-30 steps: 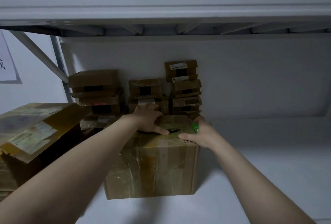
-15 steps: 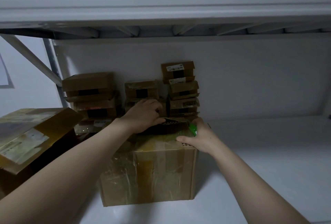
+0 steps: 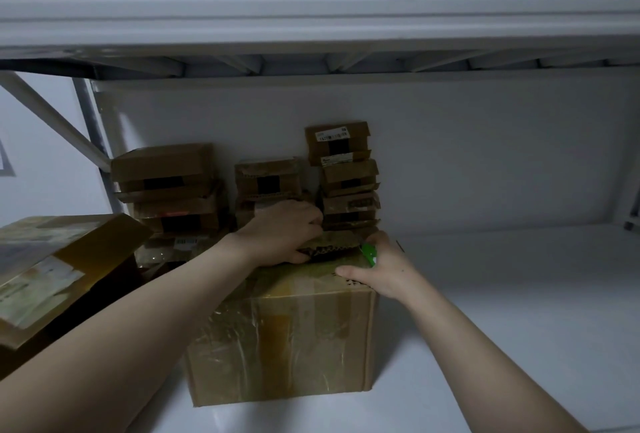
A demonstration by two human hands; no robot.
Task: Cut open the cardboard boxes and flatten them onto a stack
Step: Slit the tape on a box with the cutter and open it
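Now left hand (image 3: pixel 287 230) lifts flap (image 3: pixel 334 246) higher, right hand (image 3: pixel 384 268) keeps cutter (image 3: pixel 369 253)

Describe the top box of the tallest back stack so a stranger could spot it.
Find the white back wall, where three stacks of small cardboard boxes stand. The right stack is tallest; its top box sits highest of all, with a white label above a black patch.

Smooth white lower shelf board (image 3: pixel 502 311) at the bottom, plain white back wall panel (image 3: pixel 467 155), white ribbed metal upper shelf (image 3: pixel 311 0) overhead, white diagonal metal brace (image 3: pixel 52 123) and grey upright post (image 3: pixel 86 114) at left, pale side wall (image 3: pixel 34 197) behind them, dim bluish light
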